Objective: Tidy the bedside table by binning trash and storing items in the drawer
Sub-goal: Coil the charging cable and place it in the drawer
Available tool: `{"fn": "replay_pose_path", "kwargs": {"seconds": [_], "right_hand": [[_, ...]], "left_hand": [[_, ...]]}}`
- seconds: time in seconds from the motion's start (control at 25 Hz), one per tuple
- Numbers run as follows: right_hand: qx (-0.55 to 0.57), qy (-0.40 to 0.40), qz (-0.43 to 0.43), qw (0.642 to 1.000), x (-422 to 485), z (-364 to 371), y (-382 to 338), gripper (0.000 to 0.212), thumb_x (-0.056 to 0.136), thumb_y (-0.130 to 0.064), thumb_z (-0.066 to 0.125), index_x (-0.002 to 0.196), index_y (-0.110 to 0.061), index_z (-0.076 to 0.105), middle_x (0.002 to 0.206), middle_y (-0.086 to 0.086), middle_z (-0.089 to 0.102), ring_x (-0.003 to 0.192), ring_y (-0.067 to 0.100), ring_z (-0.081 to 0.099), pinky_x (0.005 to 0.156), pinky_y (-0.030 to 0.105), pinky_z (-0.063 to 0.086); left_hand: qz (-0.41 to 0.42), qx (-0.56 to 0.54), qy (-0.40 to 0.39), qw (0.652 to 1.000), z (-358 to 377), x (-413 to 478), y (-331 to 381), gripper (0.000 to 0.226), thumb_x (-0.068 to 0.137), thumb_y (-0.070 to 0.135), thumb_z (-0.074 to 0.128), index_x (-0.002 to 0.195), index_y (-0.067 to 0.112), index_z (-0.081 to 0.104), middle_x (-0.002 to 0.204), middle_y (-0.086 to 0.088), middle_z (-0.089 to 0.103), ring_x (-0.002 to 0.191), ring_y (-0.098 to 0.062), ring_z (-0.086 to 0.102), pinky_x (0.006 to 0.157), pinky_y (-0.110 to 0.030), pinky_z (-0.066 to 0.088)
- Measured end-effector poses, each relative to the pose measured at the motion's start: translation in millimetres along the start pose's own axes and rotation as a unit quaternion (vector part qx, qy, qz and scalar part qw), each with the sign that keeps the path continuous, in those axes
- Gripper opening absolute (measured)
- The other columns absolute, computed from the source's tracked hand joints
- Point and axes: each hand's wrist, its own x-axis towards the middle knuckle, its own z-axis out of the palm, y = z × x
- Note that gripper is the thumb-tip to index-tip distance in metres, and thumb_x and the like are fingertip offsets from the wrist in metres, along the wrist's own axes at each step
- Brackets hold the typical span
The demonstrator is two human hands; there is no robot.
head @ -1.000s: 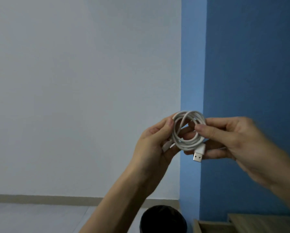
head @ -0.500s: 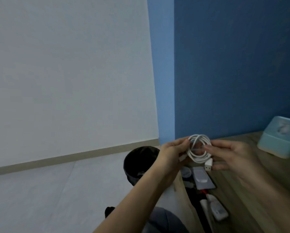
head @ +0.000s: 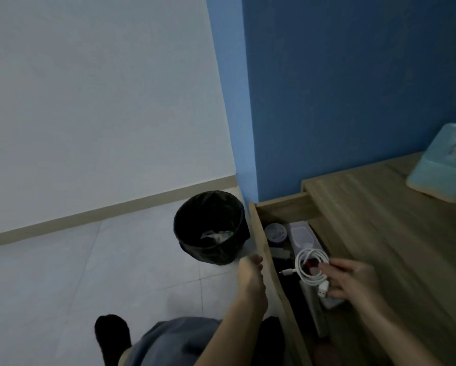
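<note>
Noted bin [head: 211, 228] at left, then left hand [head: 250, 270] against the front of the open drawer [head: 264, 249], fingers curled, grip on the edge impossible to confirm. Found coiled cable [head: 311, 265] pinched in right hand [head: 353, 278], just above the drawer's contents. Judged it best to lower it flat, tuck both plugs inside, and release only once seated.

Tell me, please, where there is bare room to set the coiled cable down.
The tabletop is bare between the open drawer and the teal box. The drawer is crowded: a round tin, a clear case and more beside the cable.
</note>
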Motion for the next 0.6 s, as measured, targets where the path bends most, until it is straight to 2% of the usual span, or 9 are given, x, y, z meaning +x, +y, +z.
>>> {"fn": "replay_pose_path", "kwargs": {"seconds": [0.08, 0.16, 0.24, 0.28, 0.36, 0.44, 0.48, 0.56, 0.6], "right_hand": [[-0.038, 0.003, 0.02, 0.999, 16, -2, 21, 0.037, 0.08, 0.005, 0.063, 0.115, 0.014, 0.053, 0.067, 0.011, 0.057, 0.049, 0.022, 0.055, 0.03, 0.021, 0.048], [-0.093, -0.004, 0.038, 0.995, 30, -8, 41, 0.033, 0.082, 0.003, 0.062, 0.112, 0.012, 0.056, 0.067, 0.012, 0.057, 0.051, 0.021, 0.056, 0.037, 0.027, 0.05], [-0.149, -0.008, 0.043, 0.988, 37, -13, 58, 0.014, 0.081, 0.003, 0.064, 0.094, 0.008, 0.064, 0.063, 0.013, 0.058, 0.056, 0.025, 0.054, 0.05, 0.03, 0.048], [-0.182, -0.011, 0.038, 0.982, 41, -15, 65, 0.005, 0.08, 0.003, 0.065, 0.075, 0.003, 0.066, 0.055, 0.01, 0.055, 0.054, 0.023, 0.051, 0.052, 0.029, 0.043], [-0.256, -0.033, 0.034, 0.965, 50, -19, 81, 0.033, 0.077, 0.004, 0.068, 0.047, -0.006, 0.055, 0.038, -0.001, 0.046, 0.047, 0.018, 0.044, 0.051, 0.026, 0.033], [-0.313, -0.054, 0.031, 0.948, 56, -17, 94, 0.041, 0.075, 0.002, 0.07, 0.041, -0.009, 0.049, 0.036, -0.003, 0.043, 0.046, 0.016, 0.042, 0.048, 0.026, 0.028], [-0.34, -0.062, 0.041, 0.937, 57, -15, 98, 0.042, 0.075, 0.001, 0.07, 0.041, -0.011, 0.047, 0.039, -0.002, 0.044, 0.046, 0.015, 0.042, 0.048, 0.026, 0.028], [-0.379, -0.078, 0.056, 0.92, 60, -10, 106, 0.036, 0.075, -0.001, 0.07, 0.046, -0.013, 0.052, 0.049, 0.002, 0.051, 0.051, 0.015, 0.049, 0.049, 0.025, 0.034], [-0.388, -0.08, 0.058, 0.916, 63, -8, 111, 0.033, 0.075, -0.002, 0.07, 0.049, -0.014, 0.054, 0.053, 0.002, 0.054, 0.054, 0.016, 0.052, 0.049, 0.023, 0.036]], "left_hand": [[-0.024, -0.006, -0.011, 1.0, 8, 10, 1, 0.035, 0.099, 0.022, 0.03, 0.098, 0.004, 0.06, 0.093, -0.012, 0.055, 0.085, -0.028, 0.052, 0.075, -0.034, 0.042], [-0.062, -0.024, -0.044, 0.997, 14, 20, -2, 0.044, 0.098, 0.028, 0.029, 0.129, 0.003, 0.048, 0.11, -0.012, 0.053, 0.099, -0.031, 0.051, 0.085, -0.038, 0.04], [-0.092, -0.019, -0.082, 0.992, 20, 29, -7, 0.052, 0.097, 0.033, 0.03, 0.139, 0.003, 0.037, 0.131, -0.012, 0.047, 0.119, -0.031, 0.044, 0.099, -0.042, 0.034], [-0.098, -0.01, -0.097, 0.99, 23, 31, -10, 0.053, 0.097, 0.034, 0.031, 0.139, 0.003, 0.037, 0.134, -0.013, 0.044, 0.125, -0.03, 0.041, 0.102, -0.042, 0.032], [-0.103, -0.001, -0.114, 0.988, 28, 37, -16, 0.043, 0.096, 0.036, 0.032, 0.123, 0.007, 0.048, 0.12, -0.01, 0.047, 0.112, -0.028, 0.045, 0.095, -0.041, 0.036], [-0.115, 0.008, -0.123, 0.986, 33, 38, -19, 0.03, 0.095, 0.037, 0.032, 0.092, 0.013, 0.049, 0.097, -0.007, 0.046, 0.088, -0.025, 0.046, 0.083, -0.037, 0.04], [-0.12, 0.008, -0.123, 0.985, 34, 40, -21, 0.03, 0.095, 0.037, 0.032, 0.089, 0.012, 0.049, 0.093, -0.007, 0.046, 0.084, -0.024, 0.046, 0.079, -0.035, 0.04], [-0.119, 0.009, -0.111, 0.987, 34, 45, -24, 0.035, 0.095, 0.036, 0.032, 0.103, 0.01, 0.053, 0.107, -0.009, 0.051, 0.1, -0.027, 0.052, 0.086, -0.036, 0.041], [-0.114, 0.008, -0.096, 0.989, 34, 47, -23, 0.034, 0.095, 0.035, 0.033, 0.102, 0.009, 0.054, 0.106, -0.009, 0.052, 0.1, -0.026, 0.052, 0.084, -0.035, 0.041]]}}
